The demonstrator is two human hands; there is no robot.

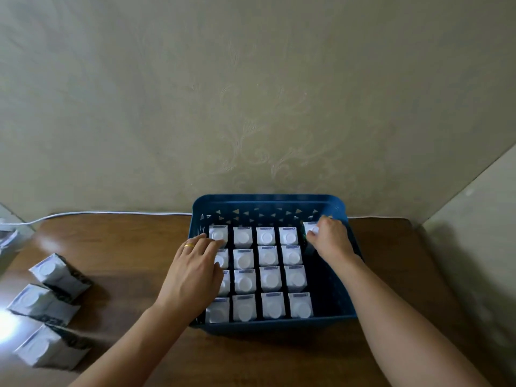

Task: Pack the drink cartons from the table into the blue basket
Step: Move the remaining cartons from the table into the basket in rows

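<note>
Inside blue basket [268, 202]: right hand [331, 238] pinching carton [310, 227], left hand [195, 270] flat on cartons [268, 277].

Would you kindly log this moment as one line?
right hand: placing carton in blue basket | left hand: resting on packed cartons

Brown wooden table [134, 247]. Blue basket [268, 201] standing under the fingers, against the wall. Three drink cartons [60, 273] lying left of the left fingertips. White cable [111, 213] beyond them, along the far edge.
</note>
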